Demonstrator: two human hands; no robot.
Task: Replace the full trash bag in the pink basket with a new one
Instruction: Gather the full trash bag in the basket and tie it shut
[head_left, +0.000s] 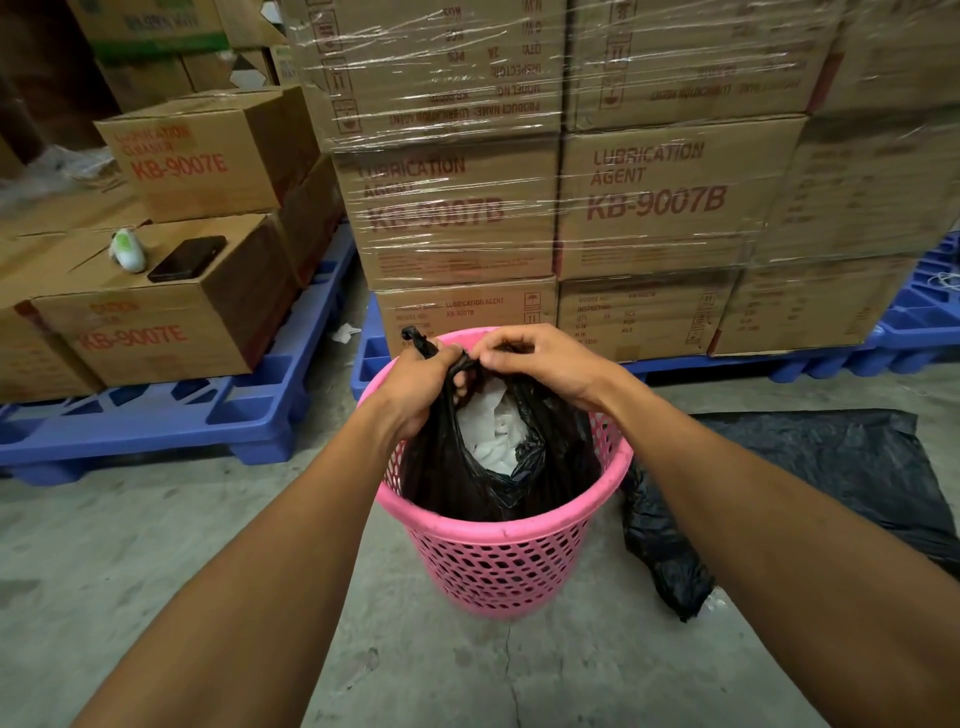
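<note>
Head view looks down on 2 bare forearms over the round pink plastic mesh basket (498, 545) on the concrete floor. Left hand (415, 384) and right hand (540, 364) each grip a gathered edge of the full black plastic trash bag (457, 478), fingers curled tight round it, with white crumpled paper (493, 436) showing in its mouth. It looks like the tying step; next comes knotting and lifting the bag out. More black plastic sheeting (841, 467) lies on the floor beside the basket

One pink basket (498, 551), two black bags (457, 467) (one on floor), two hands (421, 384), maybe two blue pallets (156, 426)
</note>
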